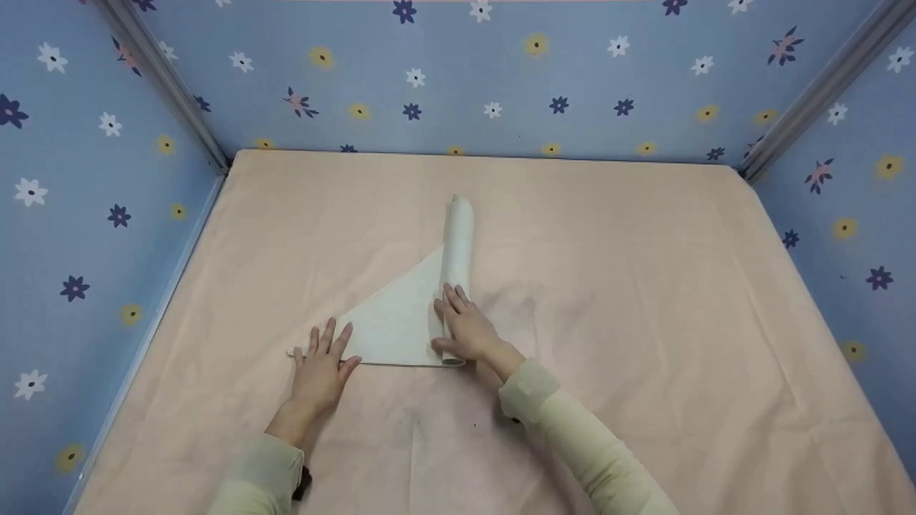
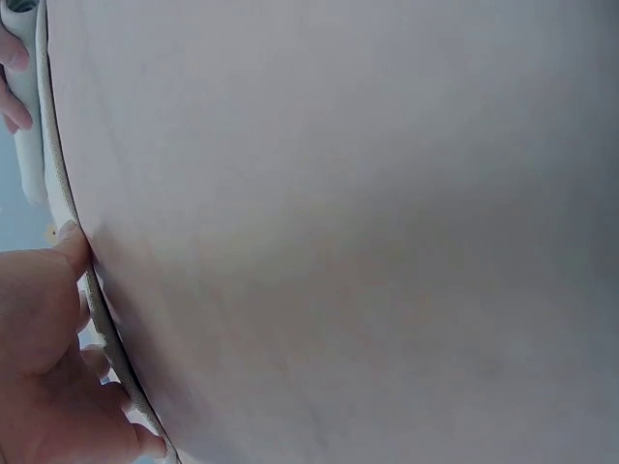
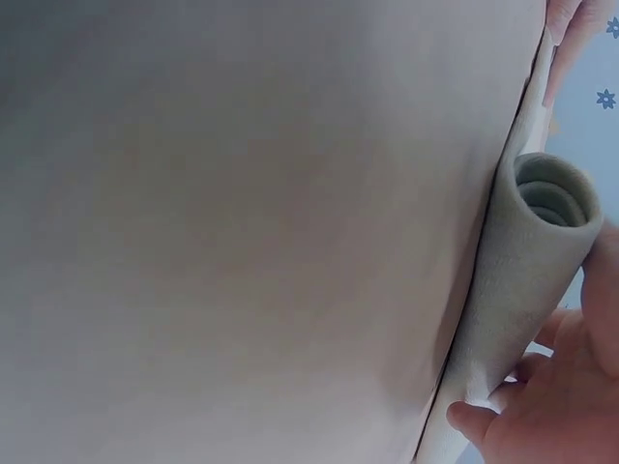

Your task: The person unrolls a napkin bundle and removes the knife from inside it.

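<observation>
A pale green cloth (image 1: 398,315) lies on the table, its right side rolled into a tube (image 1: 459,239) and its left side flat, tapering to a corner. Near that left corner my left hand (image 1: 320,372) rests with spread fingers, pressing the cloth down. My right hand (image 1: 469,330) lies over the near part of the roll, fingers fairly straight along its top and thumb toward the left. In the right wrist view the roll's end (image 3: 559,193) shows several coiled layers, with the right hand (image 3: 556,387) against its side. The left wrist view shows the left hand (image 2: 48,358) at the cloth's edge.
A peach-coloured cover (image 1: 630,300) with creases spreads over the table. Blue flowered panels (image 1: 458,79) stand behind it and on both sides, with grey metal posts (image 1: 172,86) at the back corners.
</observation>
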Tool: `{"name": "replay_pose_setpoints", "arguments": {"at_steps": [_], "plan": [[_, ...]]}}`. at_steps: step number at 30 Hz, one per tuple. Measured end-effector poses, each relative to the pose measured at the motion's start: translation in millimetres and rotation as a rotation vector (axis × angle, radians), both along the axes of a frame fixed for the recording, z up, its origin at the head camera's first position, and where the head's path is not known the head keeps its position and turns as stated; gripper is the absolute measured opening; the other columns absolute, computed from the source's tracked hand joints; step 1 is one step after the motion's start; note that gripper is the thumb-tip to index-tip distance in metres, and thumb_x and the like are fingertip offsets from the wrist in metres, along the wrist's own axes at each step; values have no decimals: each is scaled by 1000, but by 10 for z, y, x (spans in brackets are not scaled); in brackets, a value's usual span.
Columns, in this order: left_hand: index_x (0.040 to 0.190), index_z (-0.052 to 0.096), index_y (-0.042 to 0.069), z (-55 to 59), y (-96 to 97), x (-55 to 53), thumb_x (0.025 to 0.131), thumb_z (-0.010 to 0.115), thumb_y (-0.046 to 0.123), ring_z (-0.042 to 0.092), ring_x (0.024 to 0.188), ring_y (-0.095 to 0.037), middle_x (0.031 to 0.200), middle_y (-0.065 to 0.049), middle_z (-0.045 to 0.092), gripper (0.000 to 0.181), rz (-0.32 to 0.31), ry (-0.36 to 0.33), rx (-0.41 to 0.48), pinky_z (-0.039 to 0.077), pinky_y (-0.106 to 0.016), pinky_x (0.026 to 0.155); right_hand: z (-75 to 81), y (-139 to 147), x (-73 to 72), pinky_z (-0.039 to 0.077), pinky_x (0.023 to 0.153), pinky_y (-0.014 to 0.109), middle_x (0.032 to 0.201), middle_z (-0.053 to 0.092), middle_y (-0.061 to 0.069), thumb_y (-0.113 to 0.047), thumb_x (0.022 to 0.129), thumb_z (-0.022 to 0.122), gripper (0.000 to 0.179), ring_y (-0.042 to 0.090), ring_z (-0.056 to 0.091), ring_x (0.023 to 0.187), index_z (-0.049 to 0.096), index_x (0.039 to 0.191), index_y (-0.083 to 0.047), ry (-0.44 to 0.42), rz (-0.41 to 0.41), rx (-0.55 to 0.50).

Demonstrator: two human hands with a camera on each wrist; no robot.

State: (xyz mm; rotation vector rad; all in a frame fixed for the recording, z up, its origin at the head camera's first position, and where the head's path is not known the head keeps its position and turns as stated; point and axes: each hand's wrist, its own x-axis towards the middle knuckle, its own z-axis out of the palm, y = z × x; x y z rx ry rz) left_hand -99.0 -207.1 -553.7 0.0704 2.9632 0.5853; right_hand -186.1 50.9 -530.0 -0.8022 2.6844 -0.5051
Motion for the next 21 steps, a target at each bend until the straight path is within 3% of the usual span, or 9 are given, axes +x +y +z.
{"name": "replay_pose_setpoints", "arguments": {"at_steps": [13, 21], "plan": [[140, 26, 8, -8, -5, 4, 91, 47, 35, 5, 128, -46, 145, -21, 11, 59, -19, 47, 30, 4, -70, 91, 9, 136, -10, 16, 106, 42, 148, 4, 11, -40, 83, 60, 69, 23, 2, 134, 32, 138, -9, -11, 30, -45], [141, 24, 10, -10, -10, 4, 92, 44, 37, 4, 129, -45, 146, -19, 9, 60, -15, 19, 23, 3, -68, 93, 9, 200, -30, 16, 105, 42, 148, 4, 10, -39, 83, 60, 68, 23, 3, 134, 32, 138, -11, -12, 47, -53]]}}
